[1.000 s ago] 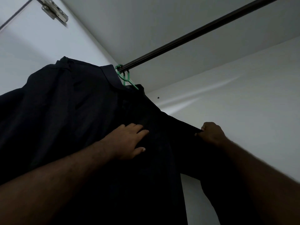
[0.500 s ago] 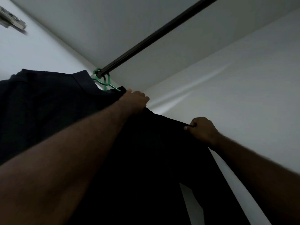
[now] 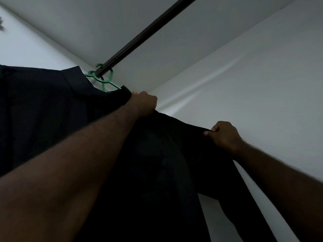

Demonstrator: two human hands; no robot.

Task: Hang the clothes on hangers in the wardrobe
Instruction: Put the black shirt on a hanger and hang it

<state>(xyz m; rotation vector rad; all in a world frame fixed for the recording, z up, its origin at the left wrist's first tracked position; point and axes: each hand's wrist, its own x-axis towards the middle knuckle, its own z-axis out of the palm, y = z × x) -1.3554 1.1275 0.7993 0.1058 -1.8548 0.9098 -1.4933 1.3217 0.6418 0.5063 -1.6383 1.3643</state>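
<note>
Hanging off dark rail inside white wardrobe: green hangers, dark shirt.

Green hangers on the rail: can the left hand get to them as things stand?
Probably yes: the left hand grips the dark garment just beside the green hangers, with only the garment's edge between, but it must let go first.

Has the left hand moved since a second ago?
Yes. The left hand has climbed up the dark garment from chest to shoulder, close beside the green hangers on the rail.
</note>
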